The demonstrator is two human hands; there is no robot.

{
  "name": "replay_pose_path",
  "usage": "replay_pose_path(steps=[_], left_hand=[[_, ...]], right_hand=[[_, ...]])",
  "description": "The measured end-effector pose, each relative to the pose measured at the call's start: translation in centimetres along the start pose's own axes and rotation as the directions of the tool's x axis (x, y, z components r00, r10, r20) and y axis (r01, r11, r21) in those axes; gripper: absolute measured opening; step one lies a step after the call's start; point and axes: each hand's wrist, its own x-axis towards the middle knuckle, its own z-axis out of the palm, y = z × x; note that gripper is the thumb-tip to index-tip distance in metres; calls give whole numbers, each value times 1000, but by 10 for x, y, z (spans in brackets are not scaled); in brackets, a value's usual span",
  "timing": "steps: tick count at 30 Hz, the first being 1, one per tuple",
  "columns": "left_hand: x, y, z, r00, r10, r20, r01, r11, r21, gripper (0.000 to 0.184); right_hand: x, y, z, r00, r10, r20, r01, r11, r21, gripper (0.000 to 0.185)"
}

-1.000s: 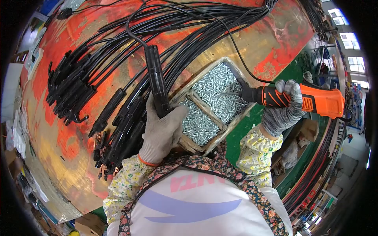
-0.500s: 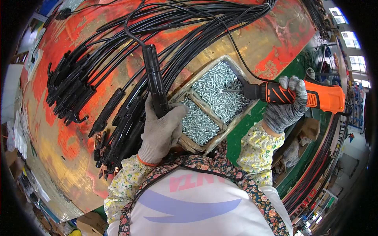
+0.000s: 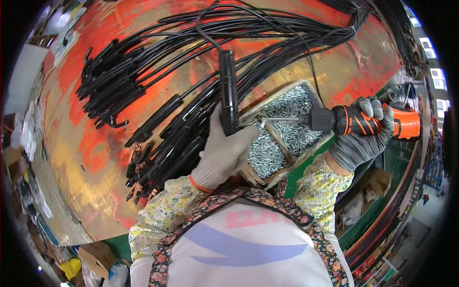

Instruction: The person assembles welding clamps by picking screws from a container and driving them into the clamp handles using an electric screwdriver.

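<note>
My left hand [image 3: 225,154], in a pale knit glove, is closed around the lower end of a black tubular handle [image 3: 228,91] that stands nearly upright in view, a cable running from its top. In a grey striped glove, my right hand [image 3: 366,134] grips an orange and black electric screwdriver [image 3: 354,120]. Its long bit [image 3: 289,119] points left over the screw box, and the tip, with a small silvery screw apparently on it, is just right of the handle, apart from it. Below the bit, the divided wooden box [image 3: 287,171] holds many silvery screws [image 3: 267,155].
Black cables [image 3: 282,29] lie bundled across the worn red table [image 3: 110,191]. Several similar black handles [image 3: 114,79] are piled at left, others with exposed copper-coloured ends [image 3: 136,191] nearer me. A cardboard box [image 3: 98,258] is below the table at lower left.
The screwdriver bit has come out from among the screws and closer to the black handle, now with a silvery piece at its tip. The whole view has shifted somewhat.
</note>
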Motion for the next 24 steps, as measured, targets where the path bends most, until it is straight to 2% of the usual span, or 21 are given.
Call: replay_pose_path(steps=[2,6,9,10,13,17,18,22,24], left_hand=[[-2,3,0,1000,-13,15,13,1000,-11,90],[4,0,-4,999,4,54,-1,999,-49,85],[-2,8,-6,996,-60,62,63,997,-42,82],[-1,7,-6,996,-66,62,69,996,-49,81],[2,5,-9,994,-70,82,75,995,-61,81],[3,4,-11,992,-75,102,83,993,-82,81],[3,4,-10,992,-72,101,80,993,-82,82],[3,5,-9,993,-91,82,97,993,-72,82],[2,6,-9,993,-84,79,90,994,-68,83]], right_hand=[[-3,14,9,998,40,51,-42,998,36,24],[-6,32,10,991,117,71,-119,993,22,24],[-7,40,6,988,137,73,-137,991,1,26],[-9,43,4,990,138,-9,-138,990,18,33],[-13,52,7,996,84,-5,-84,996,-26,37],[-16,53,7,992,111,67,-109,993,-35,40],[-17,50,5,994,111,17,-111,994,7,44],[-16,43,11,990,72,118,-65,996,-63,48],[-18,41,13,981,73,179,-57,994,-92,39]])
